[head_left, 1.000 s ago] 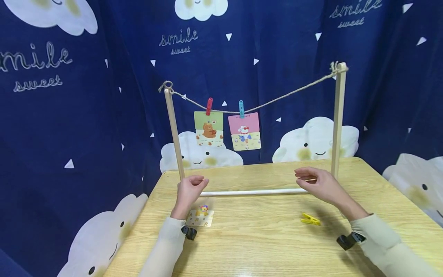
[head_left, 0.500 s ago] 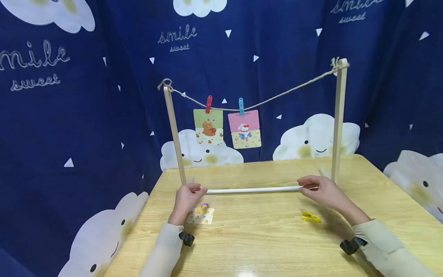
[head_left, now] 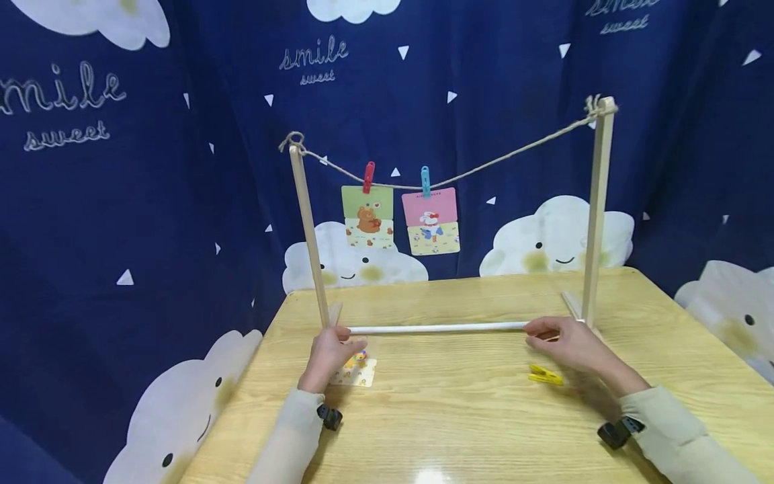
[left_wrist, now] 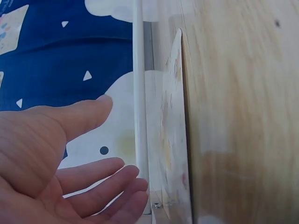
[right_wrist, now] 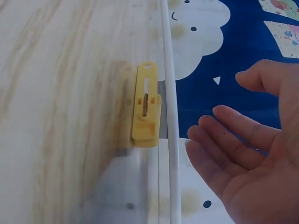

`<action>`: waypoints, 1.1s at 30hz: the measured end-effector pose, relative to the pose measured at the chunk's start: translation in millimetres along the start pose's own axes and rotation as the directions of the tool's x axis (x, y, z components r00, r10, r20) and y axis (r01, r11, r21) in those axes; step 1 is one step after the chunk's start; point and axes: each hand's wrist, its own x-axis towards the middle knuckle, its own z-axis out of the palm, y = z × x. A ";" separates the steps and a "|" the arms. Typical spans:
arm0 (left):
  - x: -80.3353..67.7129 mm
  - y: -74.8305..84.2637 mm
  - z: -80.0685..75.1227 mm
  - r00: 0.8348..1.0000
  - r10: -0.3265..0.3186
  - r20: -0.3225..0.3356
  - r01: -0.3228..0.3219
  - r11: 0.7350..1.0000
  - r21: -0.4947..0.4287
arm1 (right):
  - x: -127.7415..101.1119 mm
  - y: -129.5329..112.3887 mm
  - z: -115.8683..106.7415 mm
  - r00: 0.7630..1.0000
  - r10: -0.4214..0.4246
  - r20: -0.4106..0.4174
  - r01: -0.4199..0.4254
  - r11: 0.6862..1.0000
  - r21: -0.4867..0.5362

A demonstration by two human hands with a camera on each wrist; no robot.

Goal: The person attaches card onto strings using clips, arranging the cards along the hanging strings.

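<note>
White rod (head_left: 437, 328) seen lying flat across the wooden table (head_left: 459, 417), between the two upright posts of the rack. Left hand (head_left: 329, 351) placed at the rod's left end, fingers loosely spread, nothing gripped. Right hand (head_left: 565, 341) placed at the right end, fingers relaxed and empty. Yellow clothespin (head_left: 545, 376) found just beside the right hand; small card (head_left: 357, 371) partly covered by the left.

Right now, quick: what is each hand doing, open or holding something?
Left hand: open, fingers relaxed beside the white rod, holding nothing.
Right hand: open, fingers loosely spread near the rod's other end, holding nothing; the yellow clothespin lies untouched on the table.
</note>
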 end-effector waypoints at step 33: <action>-9.2 -8.5 -1.0 0.997 0.004 0.076 -0.014 0.992 0.123 | -12.0 9.5 10.6 0.970 -0.081 0.228 0.085 0.996 -0.007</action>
